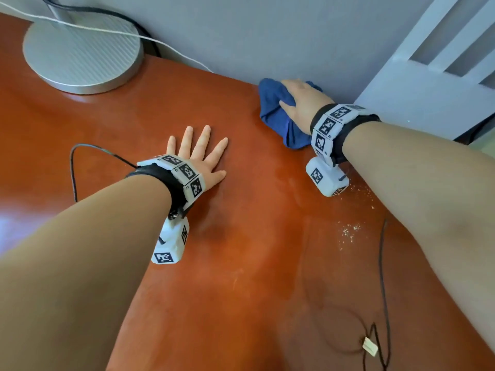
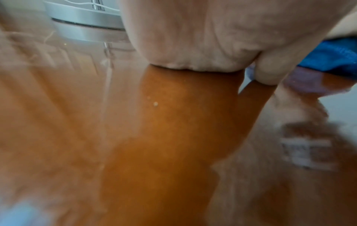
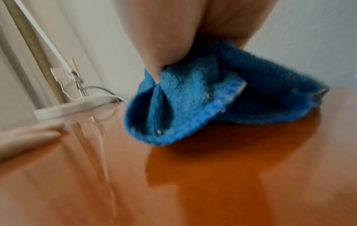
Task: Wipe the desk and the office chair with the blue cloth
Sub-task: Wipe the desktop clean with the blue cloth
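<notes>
The blue cloth (image 1: 273,108) lies bunched on the reddish-brown desk (image 1: 241,236) at its back edge, against the grey wall. My right hand (image 1: 300,100) sits on top of it and grips it; in the right wrist view the thumb (image 3: 154,71) digs into a fold of the cloth (image 3: 193,99). The other fingers are hidden behind the hand. My left hand (image 1: 198,153) lies flat on the desk with its fingers spread, left of the cloth and nearer to me, holding nothing. Its palm (image 2: 193,38) presses on the wood. No office chair is in view.
A round silver monitor base (image 1: 80,54) stands at the back left with a white cable (image 1: 160,44) and a black one behind it. Pale crumbs (image 1: 351,231) are scattered on the desk's right side. A thin black wire (image 1: 383,263) trails there. A white panelled door (image 1: 428,84) stands at the right.
</notes>
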A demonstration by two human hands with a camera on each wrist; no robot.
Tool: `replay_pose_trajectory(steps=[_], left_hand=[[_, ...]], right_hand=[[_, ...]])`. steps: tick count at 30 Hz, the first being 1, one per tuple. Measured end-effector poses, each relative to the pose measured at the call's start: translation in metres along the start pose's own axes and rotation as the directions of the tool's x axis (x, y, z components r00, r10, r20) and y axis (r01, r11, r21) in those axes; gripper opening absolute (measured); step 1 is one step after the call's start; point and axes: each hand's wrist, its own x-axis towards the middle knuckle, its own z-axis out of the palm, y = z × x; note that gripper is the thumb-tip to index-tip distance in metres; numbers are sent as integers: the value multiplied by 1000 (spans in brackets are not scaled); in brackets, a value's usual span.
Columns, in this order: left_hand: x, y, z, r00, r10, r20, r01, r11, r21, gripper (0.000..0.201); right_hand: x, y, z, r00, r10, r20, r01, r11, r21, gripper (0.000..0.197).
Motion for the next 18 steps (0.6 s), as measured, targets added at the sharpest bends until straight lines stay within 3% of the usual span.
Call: replay_pose_trajectory(steps=[4,9,14,18], left_hand=[[-2,0,-1,1000,2,-12,-2,1000,10,62],[-10,0,1,998,20,-53,-19,1000,19,61],[-20,18,5,992,-5,-128,8,1000,28,65],[-36,60,10,983,125,-138,-120,992,42,74]], right_hand=[[-51,-1,-26,995,-60,-79,68,992,104,44],[-151,-2,-51,990,-92,-107,116,960,254,41],[-252,26,-22,986,-40,160,14,987,159,52],[-306,60,38,908,147,393,-95,984,-149,58]])
